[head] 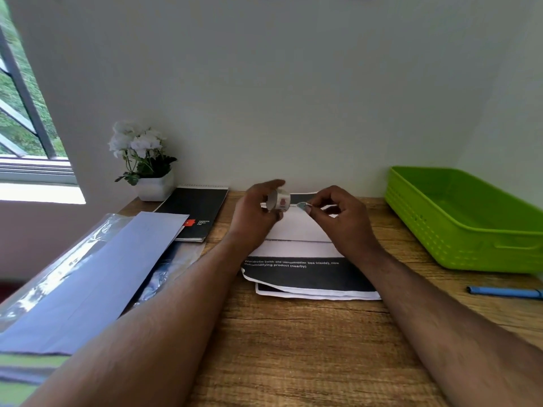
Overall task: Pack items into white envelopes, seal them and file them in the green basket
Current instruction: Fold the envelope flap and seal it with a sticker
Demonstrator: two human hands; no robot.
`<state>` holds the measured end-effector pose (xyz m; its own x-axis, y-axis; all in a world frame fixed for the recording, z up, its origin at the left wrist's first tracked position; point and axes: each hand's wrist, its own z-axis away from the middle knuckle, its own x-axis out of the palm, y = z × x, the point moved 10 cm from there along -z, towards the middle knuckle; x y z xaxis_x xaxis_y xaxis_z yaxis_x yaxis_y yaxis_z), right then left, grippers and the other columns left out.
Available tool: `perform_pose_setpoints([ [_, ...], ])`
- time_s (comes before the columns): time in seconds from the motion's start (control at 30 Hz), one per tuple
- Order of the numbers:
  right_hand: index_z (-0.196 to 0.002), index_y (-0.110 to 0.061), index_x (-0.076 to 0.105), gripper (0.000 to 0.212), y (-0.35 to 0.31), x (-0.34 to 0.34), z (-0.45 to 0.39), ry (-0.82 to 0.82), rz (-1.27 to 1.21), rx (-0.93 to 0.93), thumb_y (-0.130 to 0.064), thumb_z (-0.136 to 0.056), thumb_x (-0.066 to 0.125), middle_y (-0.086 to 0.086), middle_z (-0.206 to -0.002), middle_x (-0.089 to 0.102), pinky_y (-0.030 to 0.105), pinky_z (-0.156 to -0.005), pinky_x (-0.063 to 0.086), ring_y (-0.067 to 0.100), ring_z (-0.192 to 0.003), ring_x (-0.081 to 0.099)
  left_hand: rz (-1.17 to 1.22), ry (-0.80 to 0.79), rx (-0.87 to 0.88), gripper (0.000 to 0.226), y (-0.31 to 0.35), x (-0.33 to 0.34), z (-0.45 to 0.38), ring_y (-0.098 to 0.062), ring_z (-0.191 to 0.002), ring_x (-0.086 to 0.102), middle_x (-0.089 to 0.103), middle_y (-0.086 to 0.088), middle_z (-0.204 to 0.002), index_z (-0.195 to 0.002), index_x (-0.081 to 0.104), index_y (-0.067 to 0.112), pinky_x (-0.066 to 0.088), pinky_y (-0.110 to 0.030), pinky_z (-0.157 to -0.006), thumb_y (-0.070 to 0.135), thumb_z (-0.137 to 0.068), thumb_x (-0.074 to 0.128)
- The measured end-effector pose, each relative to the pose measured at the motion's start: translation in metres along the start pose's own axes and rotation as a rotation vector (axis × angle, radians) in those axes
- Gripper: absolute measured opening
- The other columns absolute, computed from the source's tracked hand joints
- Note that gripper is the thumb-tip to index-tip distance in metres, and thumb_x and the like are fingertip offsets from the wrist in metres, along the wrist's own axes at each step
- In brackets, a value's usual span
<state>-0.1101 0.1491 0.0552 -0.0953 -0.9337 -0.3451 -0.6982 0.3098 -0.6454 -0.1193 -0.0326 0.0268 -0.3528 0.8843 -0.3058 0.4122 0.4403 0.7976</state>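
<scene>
On the table (pixel 293 348), the papers (pixel 308 277) lie in the middle, the notebook (pixel 197 212) and plant (pixel 147 165) behind-left, envelopes (pixel 97 274) left, basket (pixel 470 218) right, and the pen (pixel 505 292) before the basket.

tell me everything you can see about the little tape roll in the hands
The tape roll is a small ring, white or translucent, with a reddish printed motif on its outer band. It is held up above the printed papers, not touching them, its open core facing left. The left hand grips it with fingers curled round it. A short strip runs right from the roll to the right hand, whose fingertips pinch its greenish end. The material looks like patterned paper tape.
</scene>
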Motion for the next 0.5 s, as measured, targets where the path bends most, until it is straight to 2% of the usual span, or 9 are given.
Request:
perform_pose_setpoints([
  [0.07, -0.081, -0.016, 0.062, 0.014, 0.009, 0.0, -0.001, -0.01, -0.009, 0.052, -0.01, -0.081, 0.074, -0.01, -0.078, 0.064, 0.01, -0.065, 0.046, -0.001, -0.073, 0.059, -0.157, 0.117, 0.08, 0.054, 0.008, -0.023, -0.004, -0.013, -0.097, 0.061, 0.063, 0.003, -0.112, -0.12, 0.06, 0.019, 0.051, -0.023, -0.083, -0.003, -0.074, 0.074],
  [0.13, -0.083, -0.014, 0.062, 0.014, 0.014, 0.002, -0.001, -0.031, -0.006, 0.067, -0.009, -0.08, 0.075, -0.009, -0.077, 0.064, 0.01, -0.063, 0.045, -0.003, -0.071, 0.058, -0.295, 0.224, 0.082, 0.044, 0.005, -0.047, -0.007, -0.017, -0.094, 0.06, 0.064, -0.001, -0.108, -0.114, 0.061, 0.018, 0.049, -0.029, -0.081, 0.003, -0.075, 0.074],
  [0.2, -0.085, -0.014, 0.062, 0.015, 0.017, 0.003, -0.001, -0.044, 0.003, 0.07, -0.008, -0.079, 0.076, -0.006, -0.077, 0.064, 0.01, -0.063, 0.044, -0.002, -0.07, 0.057, -0.374, 0.282, 0.015, 0.039, -0.012, -0.066, -0.011, -0.023, -0.098, 0.06, 0.065, -0.003, -0.111, -0.113, 0.064, 0.02, 0.05, -0.038, -0.086, 0.008, -0.077, 0.073],
  [0.3, -0.091, -0.013, 0.062, 0.021, 0.017, 0.005, 0.0, -0.062, -0.022, 0.07, -0.005, -0.078, 0.076, 0.001, -0.079, 0.065, 0.011, -0.063, 0.045, 0.004, -0.069, 0.058, -0.457, 0.223, -0.117, 0.036, -0.043, -0.072, -0.013, -0.026, -0.113, 0.056, 0.061, -0.006, -0.123, -0.117, 0.067, 0.02, 0.046, -0.038, -0.096, 0.009, -0.083, 0.066],
  [0.4, -0.103, -0.011, 0.06, 0.03, 0.016, 0.006, 0.001, -0.083, -0.063, 0.088, -0.002, -0.079, 0.074, 0.006, -0.079, 0.065, 0.011, -0.066, 0.046, 0.003, -0.068, 0.058, -0.588, 0.068, -0.144, 0.037, -0.057, -0.061, -0.016, -0.03, -0.117, 0.055, 0.061, -0.011, -0.122, -0.117, 0.067, 0.013, 0.042, -0.032, -0.092, 0.003, -0.083, 0.056],
  [0.5, -0.104, -0.019, 0.059, 0.033, 0.019, 0.006, 0.0, -0.092, -0.072, 0.105, 0.0, -0.081, 0.071, 0.011, -0.082, 0.06, 0.024, -0.07, 0.053, 0.01, -0.072, 0.06, -0.671, 0.017, -0.171, 0.055, -0.047, -0.051, -0.012, -0.031, -0.128, 0.045, 0.05, -0.01, -0.139, -0.134, 0.056, 0.018, 0.038, -0.039, -0.106, 0.001, -0.082, 0.055],
])
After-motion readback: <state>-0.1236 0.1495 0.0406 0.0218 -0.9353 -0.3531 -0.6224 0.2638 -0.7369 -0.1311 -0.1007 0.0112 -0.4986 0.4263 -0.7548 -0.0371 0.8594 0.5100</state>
